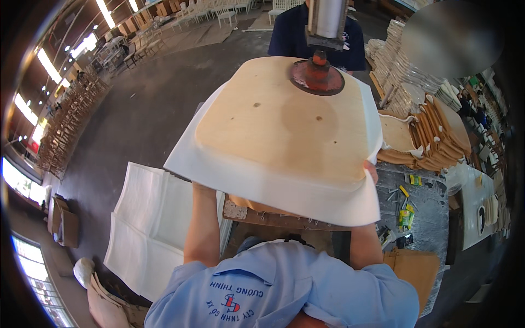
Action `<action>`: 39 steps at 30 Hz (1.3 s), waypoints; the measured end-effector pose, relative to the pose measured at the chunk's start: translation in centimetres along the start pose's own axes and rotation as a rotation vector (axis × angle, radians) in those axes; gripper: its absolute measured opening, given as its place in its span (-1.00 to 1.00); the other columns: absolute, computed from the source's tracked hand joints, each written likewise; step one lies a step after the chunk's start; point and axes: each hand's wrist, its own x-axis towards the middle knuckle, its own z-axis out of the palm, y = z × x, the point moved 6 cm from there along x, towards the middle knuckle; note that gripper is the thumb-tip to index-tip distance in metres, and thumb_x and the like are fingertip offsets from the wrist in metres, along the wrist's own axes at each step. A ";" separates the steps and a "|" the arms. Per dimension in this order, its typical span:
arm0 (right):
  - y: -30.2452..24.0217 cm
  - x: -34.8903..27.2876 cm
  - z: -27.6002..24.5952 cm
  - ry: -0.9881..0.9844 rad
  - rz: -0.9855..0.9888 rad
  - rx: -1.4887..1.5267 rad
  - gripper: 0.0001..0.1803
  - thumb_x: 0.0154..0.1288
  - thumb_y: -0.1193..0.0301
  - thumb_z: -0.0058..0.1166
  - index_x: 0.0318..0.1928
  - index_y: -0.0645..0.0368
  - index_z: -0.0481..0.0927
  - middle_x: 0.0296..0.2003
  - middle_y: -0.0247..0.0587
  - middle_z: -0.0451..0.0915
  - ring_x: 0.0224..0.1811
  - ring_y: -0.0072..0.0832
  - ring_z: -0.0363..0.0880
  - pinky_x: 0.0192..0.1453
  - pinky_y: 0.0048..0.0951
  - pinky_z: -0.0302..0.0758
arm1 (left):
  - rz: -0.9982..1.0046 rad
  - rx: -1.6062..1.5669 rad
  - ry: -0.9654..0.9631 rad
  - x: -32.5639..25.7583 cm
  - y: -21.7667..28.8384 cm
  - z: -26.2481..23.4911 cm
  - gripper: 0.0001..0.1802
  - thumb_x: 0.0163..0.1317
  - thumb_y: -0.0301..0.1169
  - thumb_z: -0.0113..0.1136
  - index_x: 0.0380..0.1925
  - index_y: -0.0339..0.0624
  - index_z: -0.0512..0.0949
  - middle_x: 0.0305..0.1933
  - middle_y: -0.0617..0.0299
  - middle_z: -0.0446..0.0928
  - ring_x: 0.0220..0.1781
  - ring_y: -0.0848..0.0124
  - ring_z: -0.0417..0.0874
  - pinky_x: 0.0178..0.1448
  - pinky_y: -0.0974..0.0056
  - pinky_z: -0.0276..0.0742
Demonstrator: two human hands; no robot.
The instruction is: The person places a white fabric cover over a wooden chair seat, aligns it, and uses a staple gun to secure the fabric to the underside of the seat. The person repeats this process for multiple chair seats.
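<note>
A square plywood seat board (284, 126) lies on a white fabric sheet (306, 199) that sticks out around it, on a wooden stand (273, 218) in front of me. A rusty red press disc (317, 76) bears on the board's far edge, under a metal column (327, 22). My right hand (372, 170) grips the seat's near right corner, with only fingertips showing at the fabric edge. My left hand (201, 190) reaches under the fabric's near left edge; its fingers are hidden.
A person in a dark blue shirt (290, 33) stands beyond the press. Stacked seat boards (432, 139) fill the right side. White sheets (147, 218) lie low on my left. Small tools and yellow packets (407, 216) litter the grey bench. Cardboard boxes (63, 221) stand far left.
</note>
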 end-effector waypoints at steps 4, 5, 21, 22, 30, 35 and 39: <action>-1.3 1.3 -1.0 0.074 -0.011 -0.033 -0.30 0.30 0.23 0.16 0.38 0.34 0.46 0.10 0.15 0.71 0.04 -0.11 0.79 0.13 -0.12 0.78 | -0.028 -0.057 0.023 1.3 0.1 -1.7 -0.37 0.55 -0.04 0.15 0.46 -0.19 0.46 0.45 0.09 0.54 0.42 0.18 0.60 0.44 0.06 0.60; -1.5 1.5 -1.6 0.095 -0.005 -0.050 -0.30 0.30 0.23 0.16 0.38 0.34 0.47 0.09 0.15 0.71 0.04 -0.11 0.79 0.13 -0.12 0.78 | -0.066 -0.136 0.058 1.1 -0.4 -2.3 -0.41 0.57 -0.07 0.12 0.43 -0.21 0.48 0.41 0.07 0.58 0.39 0.17 0.62 0.42 0.06 0.62; -2.9 -0.8 -12.5 0.475 0.261 -0.656 -0.40 0.43 0.36 0.16 0.41 0.36 0.47 0.18 0.09 0.69 0.13 -0.17 0.75 0.23 -0.20 0.69 | -0.708 -0.258 0.209 -5.1 -9.8 -9.6 -0.48 0.59 -0.44 -0.06 0.49 -0.34 0.34 0.40 -0.07 0.57 0.36 0.10 0.66 0.44 -0.01 0.61; -2.3 -0.3 -12.7 0.461 0.198 -0.702 -0.41 0.48 0.38 0.20 0.43 0.34 0.45 0.20 0.05 0.68 0.17 -0.20 0.73 0.25 -0.20 0.65 | -0.703 -0.208 0.199 -5.2 -9.8 -10.1 -0.48 0.59 -0.46 -0.06 0.50 -0.32 0.33 0.41 -0.06 0.56 0.36 0.11 0.66 0.45 -0.01 0.60; -2.5 0.4 -16.2 0.516 0.009 -0.939 -0.37 0.50 0.40 0.21 0.51 0.23 0.41 0.23 -0.05 0.67 0.22 -0.25 0.68 0.33 -0.21 0.56 | -0.765 0.020 0.252 -5.8 -12.5 -12.0 -0.49 0.55 -0.56 -0.03 0.48 -0.32 0.37 0.38 -0.04 0.59 0.36 0.12 0.66 0.45 0.02 0.61; -2.0 -0.1 -17.3 0.614 0.168 -1.193 -0.38 0.49 0.32 0.27 0.46 0.23 0.46 0.18 -0.05 0.70 0.18 -0.29 0.69 0.31 -0.25 0.57 | -0.787 0.128 0.254 -6.5 -12.4 -11.6 -0.51 0.58 -0.57 -0.05 0.47 -0.30 0.37 0.36 -0.04 0.60 0.36 0.12 0.67 0.42 0.03 0.65; -2.5 0.1 -16.7 0.646 0.290 -1.428 -0.37 0.44 0.19 0.31 0.40 0.23 0.54 0.06 -0.03 0.76 0.12 -0.31 0.73 0.27 -0.26 0.58 | -0.841 0.254 0.282 -6.2 -11.7 -11.5 -0.53 0.56 -0.59 -0.01 0.44 -0.30 0.42 0.33 0.01 0.62 0.30 0.18 0.71 0.35 0.09 0.70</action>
